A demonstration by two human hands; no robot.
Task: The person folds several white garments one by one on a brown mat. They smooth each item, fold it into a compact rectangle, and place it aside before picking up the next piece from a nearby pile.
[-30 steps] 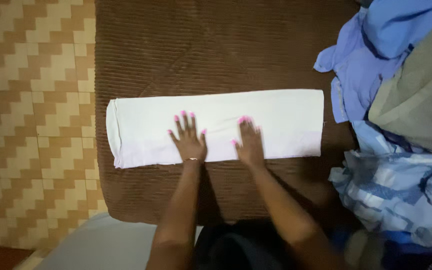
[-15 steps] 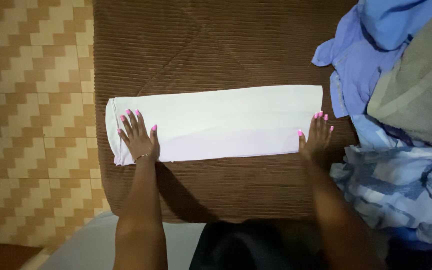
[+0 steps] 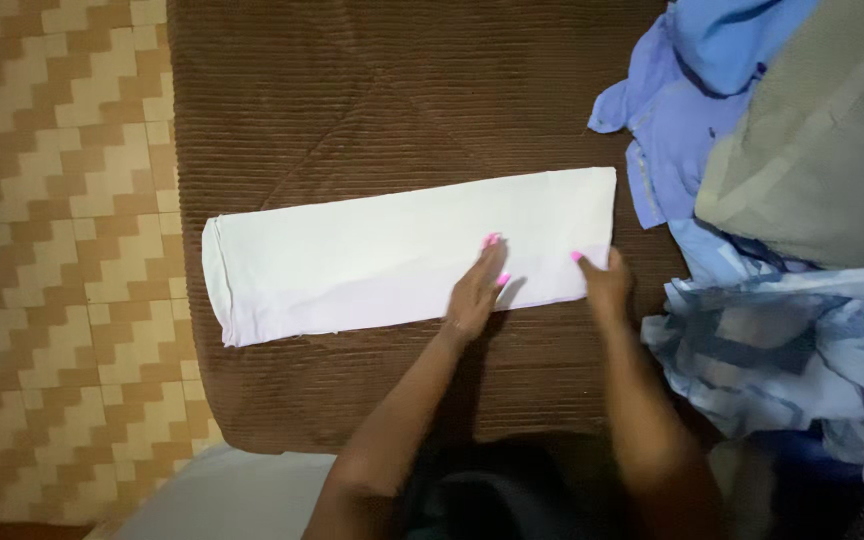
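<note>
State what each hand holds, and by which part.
Right hand grips the right end of the long folded white cloth; left hand only presses on it.

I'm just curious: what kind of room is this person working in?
Probably a room at home, perhaps a bedroom: a folded white cloth lies on a brown ribbed cover, a pile of clothes sits beside it, above a tiled floor.

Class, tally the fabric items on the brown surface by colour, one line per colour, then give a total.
White folded cloth: 1
Light blue garment: 1
Grey-green cloth: 1
Blue-and-white patterned fabric: 1
Total: 4
</note>
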